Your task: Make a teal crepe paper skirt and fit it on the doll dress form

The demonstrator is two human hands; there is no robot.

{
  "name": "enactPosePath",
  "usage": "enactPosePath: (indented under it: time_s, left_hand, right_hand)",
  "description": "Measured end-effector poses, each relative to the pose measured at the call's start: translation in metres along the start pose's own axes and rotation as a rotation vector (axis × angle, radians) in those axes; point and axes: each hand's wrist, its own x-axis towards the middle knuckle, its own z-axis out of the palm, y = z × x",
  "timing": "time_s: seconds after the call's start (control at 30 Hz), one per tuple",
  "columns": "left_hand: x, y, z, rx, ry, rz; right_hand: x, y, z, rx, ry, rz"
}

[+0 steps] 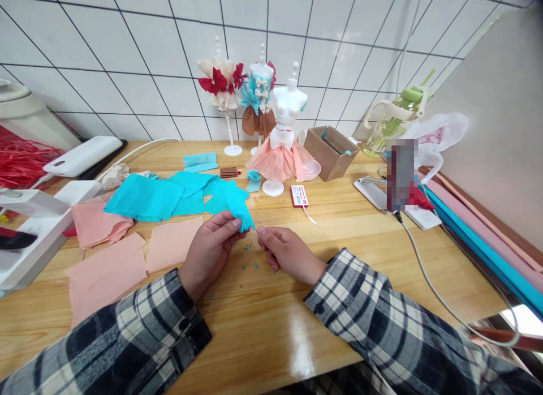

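A piece of turquoise crepe paper point(232, 201) with a gathered, pleated lower edge is pinched in my left hand point(215, 242), thumb on top. My right hand point(283, 247) is closed, its thumb and forefinger gripping a thin, twisted corner of the same piece. Larger turquoise crepe paper sheets point(146, 196) lie to the left, beyond my left hand. Peach crepe paper sheets point(108, 270) are spread beside my left forearm. Tiny turquoise scraps point(256, 266) dot the table between my hands.
A white mini mannequin point(290, 103) wears a peach paper skirt point(278, 160); two more dressed mannequins stand behind. Right of them are a cardboard box point(333, 154) and pink dish point(311, 170). A small box with a white ribbon point(299, 196) lies nearer. A cable point(418, 259) curves along the right.
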Motion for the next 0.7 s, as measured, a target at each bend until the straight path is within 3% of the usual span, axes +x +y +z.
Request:
enactPosePath:
  time_s: [0.7]
  left_hand:
    - [0.0001,0.0002,-0.0001,0.02,-0.006,0.0]
  right_hand:
    - [0.0007,0.0016,0.0008,0.023,0.01,0.02]
